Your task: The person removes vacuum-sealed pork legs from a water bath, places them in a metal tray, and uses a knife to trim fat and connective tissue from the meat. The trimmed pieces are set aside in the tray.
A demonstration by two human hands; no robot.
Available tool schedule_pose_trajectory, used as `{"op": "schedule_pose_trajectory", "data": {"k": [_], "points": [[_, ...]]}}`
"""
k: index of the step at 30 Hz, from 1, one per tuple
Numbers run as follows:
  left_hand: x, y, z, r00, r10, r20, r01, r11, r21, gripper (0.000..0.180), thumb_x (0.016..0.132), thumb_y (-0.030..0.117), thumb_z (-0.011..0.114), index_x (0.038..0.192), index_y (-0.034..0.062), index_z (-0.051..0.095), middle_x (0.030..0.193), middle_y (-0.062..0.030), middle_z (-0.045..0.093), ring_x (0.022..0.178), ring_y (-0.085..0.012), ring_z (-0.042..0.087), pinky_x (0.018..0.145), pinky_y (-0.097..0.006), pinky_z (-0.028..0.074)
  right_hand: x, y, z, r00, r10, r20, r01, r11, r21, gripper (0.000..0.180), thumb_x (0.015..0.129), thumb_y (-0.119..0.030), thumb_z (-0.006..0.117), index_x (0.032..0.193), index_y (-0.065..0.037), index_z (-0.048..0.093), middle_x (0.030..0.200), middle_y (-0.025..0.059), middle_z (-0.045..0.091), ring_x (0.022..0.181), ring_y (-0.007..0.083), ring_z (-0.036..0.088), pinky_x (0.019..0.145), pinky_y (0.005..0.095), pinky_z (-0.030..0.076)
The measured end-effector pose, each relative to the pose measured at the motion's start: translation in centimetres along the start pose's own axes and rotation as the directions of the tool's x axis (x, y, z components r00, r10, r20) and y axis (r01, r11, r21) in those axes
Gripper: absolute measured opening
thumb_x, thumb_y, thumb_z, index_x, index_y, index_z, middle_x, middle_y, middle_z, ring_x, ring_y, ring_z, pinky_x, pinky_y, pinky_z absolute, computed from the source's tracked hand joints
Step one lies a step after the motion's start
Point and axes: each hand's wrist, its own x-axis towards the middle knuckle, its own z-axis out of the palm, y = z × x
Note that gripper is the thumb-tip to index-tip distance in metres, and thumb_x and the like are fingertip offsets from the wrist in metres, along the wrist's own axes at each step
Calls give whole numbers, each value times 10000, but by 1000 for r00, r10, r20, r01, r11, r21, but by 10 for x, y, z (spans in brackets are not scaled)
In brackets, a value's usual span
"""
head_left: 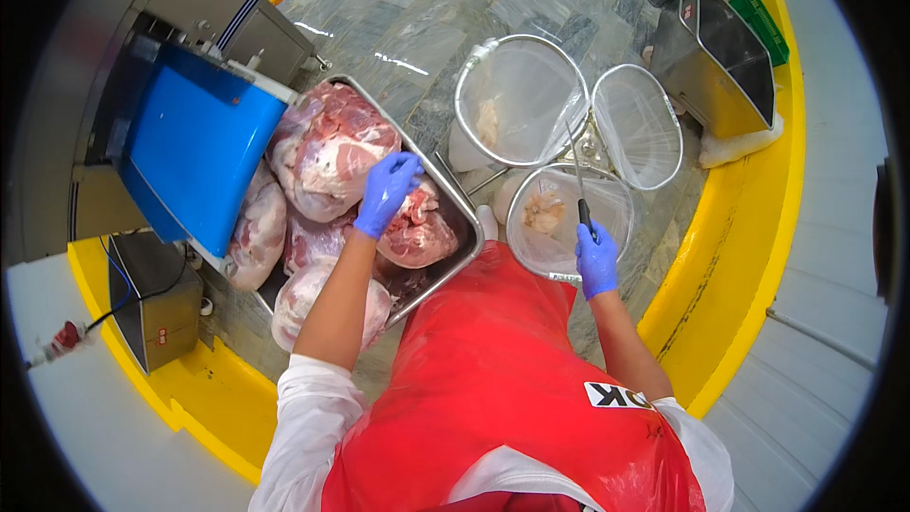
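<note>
Large raw pink-and-white meat cuts [334,147] heaped in a rectangular grey metal tray [462,218], at the person's left. Long thin-bladed knife with a black handle [584,212] off to the right, blade pointing away from the body.

Right hand [596,264], blue-violet glove: fingers wrapped round the knife handle. Left hand [385,194], same glove: over the meat, fingers bent inward; cannot tell whether they pinch or touch anything.

Left forearm covers part of the heap. Blade tip faint against a clear liner. Tray's left side hidden by meat and a bright blue smooth panel [194,137].

Below the knife, round metal hoops with clear plastic liners [614,209]; pale scraps [543,213] in the nearest. Glossy grey tiled floor [398,0]; broad yellow kerb [735,228] along a white panelled wall [815,360].
</note>
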Motion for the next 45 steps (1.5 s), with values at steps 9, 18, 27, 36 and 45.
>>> {"op": "schedule_pose_trajectory", "data": {"k": [9,18,27,36,45], "points": [[200,9,164,967,220,130,-251,916,314,559,886,267,741,1373,18,630,1291,-225,676,1218,-294,638,1042,-379,489,41,-37,-42,999,23,33,-25,998,53,332,996,-153,669,1278,20,656,773,-48,544,648,43,478,566,230,394],[256,45,182,994,-87,62,97,980,-176,523,976,247,656,1477,118,575,1370,-20,628,1174,-166,562,999,-372,470,74,-20,-104,994,40,-99,-30,995,96,321,1019,-155,641,1302,-3,628,717,-46,524,576,36,450,498,221,335],[99,57,251,903,202,380,-258,961,101,408,953,171,676,1334,24,680,1151,-102,716,1055,-160,647,956,-302,507,127,-61,-100,998,3,-62,6,988,156,294,1030,-175,636,1267,-2,648,692,-51,510,551,29,431,481,218,331],[90,18,251,910,304,282,-332,942,55,612,944,269,715,1496,75,532,1497,-220,535,1346,-295,563,1105,-392,462,111,-110,-80,997,-46,-54,48,998,45,253,1044,-195,619,1227,-22,640,705,-69,446,562,22,387,482,207,284],[26,-21,12,563,669,-486,-312,716,625,459,912,204,675,1335,42,606,1271,-198,651,1192,-392,604,1058,-468,463,52,-98,-8,987,-40,155,63,988,-141,250,1029,-176,614,1208,-5,643,698,-63,468,567,29,415,487,219,311]]}}
